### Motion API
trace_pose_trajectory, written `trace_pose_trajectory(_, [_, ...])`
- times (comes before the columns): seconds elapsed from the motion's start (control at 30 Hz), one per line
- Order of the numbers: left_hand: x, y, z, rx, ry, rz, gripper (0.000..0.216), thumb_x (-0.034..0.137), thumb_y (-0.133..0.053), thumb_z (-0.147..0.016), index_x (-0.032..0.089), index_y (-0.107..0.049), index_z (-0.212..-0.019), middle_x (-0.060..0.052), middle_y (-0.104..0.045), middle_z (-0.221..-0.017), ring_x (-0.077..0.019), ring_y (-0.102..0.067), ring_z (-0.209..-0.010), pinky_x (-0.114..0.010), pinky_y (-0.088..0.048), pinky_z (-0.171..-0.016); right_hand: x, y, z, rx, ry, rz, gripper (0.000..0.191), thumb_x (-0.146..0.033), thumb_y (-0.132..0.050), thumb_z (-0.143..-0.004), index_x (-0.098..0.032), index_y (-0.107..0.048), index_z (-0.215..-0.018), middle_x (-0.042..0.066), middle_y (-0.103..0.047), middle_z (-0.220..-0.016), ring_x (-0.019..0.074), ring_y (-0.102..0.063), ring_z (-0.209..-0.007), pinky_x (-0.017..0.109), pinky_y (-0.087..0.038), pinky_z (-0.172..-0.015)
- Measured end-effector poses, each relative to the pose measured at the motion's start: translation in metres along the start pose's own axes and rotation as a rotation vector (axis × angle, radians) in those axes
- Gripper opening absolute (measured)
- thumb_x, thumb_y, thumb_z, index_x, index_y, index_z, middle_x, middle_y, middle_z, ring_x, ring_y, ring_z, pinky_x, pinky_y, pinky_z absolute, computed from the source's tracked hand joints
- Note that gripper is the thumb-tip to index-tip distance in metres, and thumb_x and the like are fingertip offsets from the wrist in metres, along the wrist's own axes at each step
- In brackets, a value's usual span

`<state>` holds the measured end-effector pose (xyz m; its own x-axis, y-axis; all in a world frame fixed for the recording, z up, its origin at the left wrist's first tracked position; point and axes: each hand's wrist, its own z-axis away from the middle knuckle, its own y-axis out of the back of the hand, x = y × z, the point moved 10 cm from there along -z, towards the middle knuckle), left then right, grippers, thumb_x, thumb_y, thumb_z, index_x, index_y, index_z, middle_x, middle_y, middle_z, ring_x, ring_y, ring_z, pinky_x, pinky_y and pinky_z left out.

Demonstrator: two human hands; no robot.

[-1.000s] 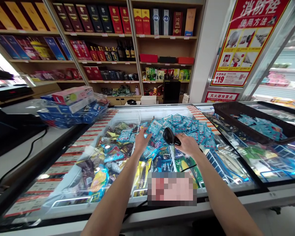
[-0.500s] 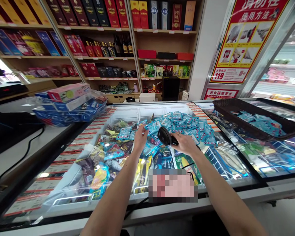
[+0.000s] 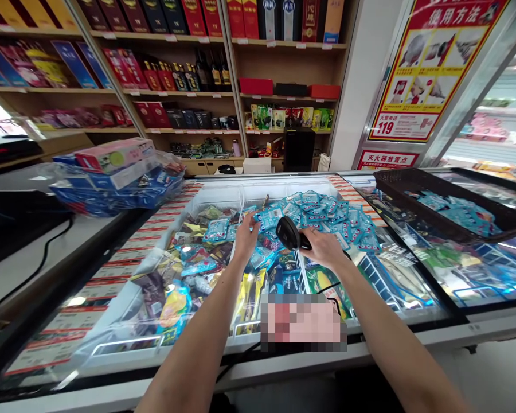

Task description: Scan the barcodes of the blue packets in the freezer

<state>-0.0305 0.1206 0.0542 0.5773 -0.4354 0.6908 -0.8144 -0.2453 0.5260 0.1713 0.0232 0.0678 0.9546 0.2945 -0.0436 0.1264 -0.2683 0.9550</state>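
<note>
My right hand [image 3: 322, 246] is wrapped round the handle of a black barcode scanner [image 3: 289, 232], whose head points left toward a light-blue packet [image 3: 268, 218]. The fingertips of my left hand [image 3: 246, 232] pinch the left end of that packet. A heap of similar blue packets [image 3: 327, 212] lies on the glass freezer lid just beyond and to the right of the scanner. Under the glass, many wrapped frozen goods [image 3: 202, 267] show around my hands. The scanner's cord runs down near my right wrist, partly hidden by it.
A brown tray [image 3: 447, 215] with more blue packets stands on the freezer at the right. At the left are plastic-wrapped boxes [image 3: 120, 178]. A blurred-out phone-like object [image 3: 303, 322] lies by the front edge. Stocked shelves [image 3: 176, 92] stand behind.
The view has shifted slightly, with the shelves sitting a little higher in the picture. Both hands keep nearly the same place, packet and scanner still held.
</note>
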Motion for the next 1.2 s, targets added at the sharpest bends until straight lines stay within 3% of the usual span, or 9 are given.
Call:
trace_pose_trajectory(0.3, [0.0038,0.0005,0.0048,0.034,-0.037,0.033,0.038,0.027,-0.045,-0.084,0.023,-0.049,-0.121,0.000,-0.054,-0.077,-0.0132,-0.052,-0.072,-0.026,-0.040,-0.068,-0.0033,0.0048,0.0042,0.059,0.031,0.006,0.040,-0.046,-0.048,-0.084,-0.023,-0.049,-0.117,0.005,-0.063,-0.108,0.0212,-0.061,-0.091,0.027,-0.040,-0.066])
trace_pose_trajectory(1.2, [0.0060,-0.0033,0.0046,0.010,-0.065,0.024,0.038,0.031,-0.044,-0.084,0.025,-0.048,-0.122,-0.002,-0.056,-0.083,-0.0143,-0.053,-0.076,-0.027,-0.042,-0.070,0.0010,0.0029,0.0038,0.023,0.019,0.016,0.042,-0.047,-0.047,-0.085,-0.022,-0.049,-0.119,0.007,-0.063,-0.108,0.0213,-0.061,-0.088,0.028,-0.038,-0.066])
